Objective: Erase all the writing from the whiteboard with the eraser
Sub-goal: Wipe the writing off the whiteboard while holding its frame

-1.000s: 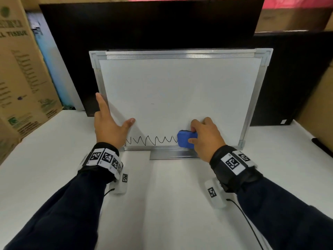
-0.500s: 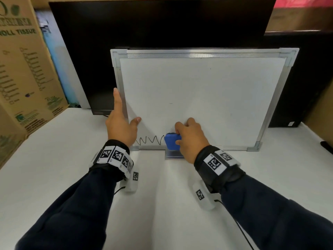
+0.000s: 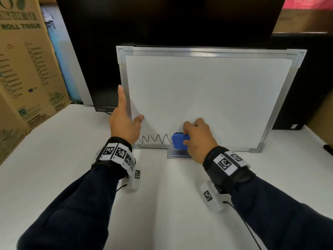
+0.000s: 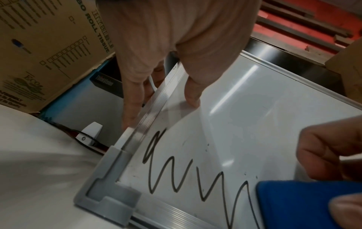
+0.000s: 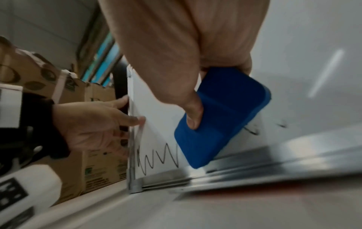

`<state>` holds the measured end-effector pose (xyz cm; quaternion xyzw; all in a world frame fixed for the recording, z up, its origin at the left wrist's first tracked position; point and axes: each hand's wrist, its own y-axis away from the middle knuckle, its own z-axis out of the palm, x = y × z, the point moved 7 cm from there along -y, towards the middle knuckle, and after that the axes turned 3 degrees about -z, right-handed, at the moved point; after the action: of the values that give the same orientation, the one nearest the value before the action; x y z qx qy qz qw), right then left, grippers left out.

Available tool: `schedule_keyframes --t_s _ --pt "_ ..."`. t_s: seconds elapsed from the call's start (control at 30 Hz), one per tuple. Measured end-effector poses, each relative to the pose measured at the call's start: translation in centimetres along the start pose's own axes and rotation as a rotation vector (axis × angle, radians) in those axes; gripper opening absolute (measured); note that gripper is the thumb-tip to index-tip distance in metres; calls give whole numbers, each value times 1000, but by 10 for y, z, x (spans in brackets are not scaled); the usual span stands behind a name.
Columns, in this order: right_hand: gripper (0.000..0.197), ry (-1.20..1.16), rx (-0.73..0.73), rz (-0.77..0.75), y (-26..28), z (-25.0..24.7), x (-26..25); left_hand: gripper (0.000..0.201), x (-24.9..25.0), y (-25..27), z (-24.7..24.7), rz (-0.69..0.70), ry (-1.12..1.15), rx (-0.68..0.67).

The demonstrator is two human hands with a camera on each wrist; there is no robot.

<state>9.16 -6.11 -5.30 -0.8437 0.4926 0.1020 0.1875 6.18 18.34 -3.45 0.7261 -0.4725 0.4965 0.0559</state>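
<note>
The whiteboard (image 3: 207,91) stands upright on the white table, leaning on a black screen. A black zigzag line (image 3: 155,138) runs along its bottom left corner, seen close in the left wrist view as the zigzag (image 4: 176,178). My right hand (image 3: 196,136) grips the blue eraser (image 3: 178,141) and presses it on the board at the zigzag's right end, just above the bottom frame. A few faint marks (image 5: 252,131) lie to the right of the eraser (image 5: 225,117). My left hand (image 3: 126,116) pinches the board's left frame, thumb on the front, fingers (image 4: 133,108) behind.
Cardboard boxes (image 3: 27,69) line the left side. A black monitor (image 3: 162,20) stands behind the board and a black box (image 3: 306,78) to its right. A metal tray (image 3: 176,156) juts from the bottom frame. A dark pen (image 3: 328,148) lies at the far right.
My right hand has slid the eraser leftward along the bottom of the board, and the zigzag line is shorter. The left hand has kept its hold on the frame.
</note>
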Motion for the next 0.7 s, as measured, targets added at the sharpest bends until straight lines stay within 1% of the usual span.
schedule_keyframes --t_s 0.13,0.2,0.23,0.3,0.37,0.43,0.57,0.7 --pt "37 88 -51 -35 -10 16 -35 113 -2 -1 0 10 -1 3" --pt "42 90 -67 -28 -13 21 -39 113 -2 -1 0 15 9 4" --pt "43 80 -68 -25 -14 23 -38 113 -2 -1 -1 13 16 4" --pt "37 38 -55 -29 -14 23 -36 112 -2 -1 -3 10 22 8" --pt "28 9 -30 -34 -13 20 -31 111 -1 0 -4 10 29 4" --pt "24 13 -8 -21 -8 15 -21 110 1 1 -4 0 36 -7" --pt "20 -10 64 34 1 0 9 109 2 2 -4 -17 11 -14" --pt "22 37 74 20 10 -15 31 109 2 2 -4 -20 12 -21"
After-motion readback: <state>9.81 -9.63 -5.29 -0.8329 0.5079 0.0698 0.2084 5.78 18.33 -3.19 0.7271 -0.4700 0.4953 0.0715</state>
